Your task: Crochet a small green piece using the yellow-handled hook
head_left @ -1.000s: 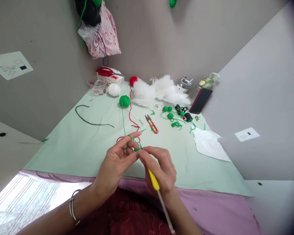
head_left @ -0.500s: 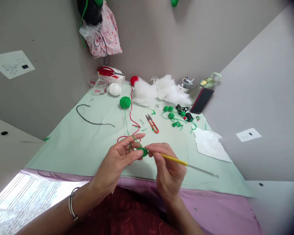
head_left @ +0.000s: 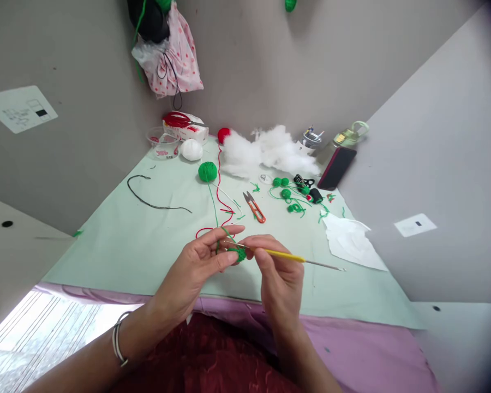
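Between thumb and fingers, my left hand [head_left: 200,256] pinches a small green crochet piece [head_left: 240,254]. Green yarn [head_left: 215,204] runs over its raised index finger and back to a green yarn ball [head_left: 207,172]. My right hand [head_left: 280,267] grips a crochet hook [head_left: 284,255] by its yellow handle, pen-like. The hook's thin metal front end lies at the top of the green piece, toward the left fingers; its other metal end points right. Where exactly the tip sits in the stitches is too small to tell.
Orange thread snips [head_left: 255,207] lie beyond my hands, beside red yarn [head_left: 220,188]. White stuffing [head_left: 270,152] and a white yarn ball [head_left: 192,149] are at the back. Several green crocheted balls [head_left: 285,194], a phone [head_left: 337,168] and white paper [head_left: 352,240] lie to the right.
The crochet hook has swung flatter, its right end rising and shifting left, and its front end now reaches further left over the green piece. My right hand turned slightly; the green ball shifted slightly.
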